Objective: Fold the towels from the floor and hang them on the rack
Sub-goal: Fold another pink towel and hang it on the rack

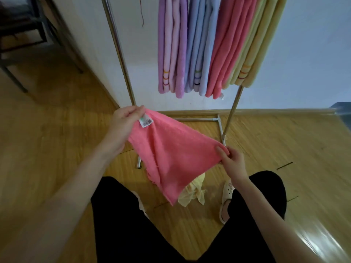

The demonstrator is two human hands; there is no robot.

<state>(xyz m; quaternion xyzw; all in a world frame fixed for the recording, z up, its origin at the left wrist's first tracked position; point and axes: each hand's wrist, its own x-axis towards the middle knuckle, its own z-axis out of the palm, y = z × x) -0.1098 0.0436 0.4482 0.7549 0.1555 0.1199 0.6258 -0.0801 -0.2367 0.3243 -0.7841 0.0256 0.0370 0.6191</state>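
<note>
Left hand (121,128) and right hand (230,161) each pinch a corner of the pink terry towel (171,154) above the wooden floor (57,139).

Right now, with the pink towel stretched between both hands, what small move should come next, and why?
Probably bring the left hand across to the right hand, so the two pinched corners meet. The pink towel is held open and unfolded, its lower end hanging loose, while the rack towels hang folded. A yellow towel on the floor waits.
</note>
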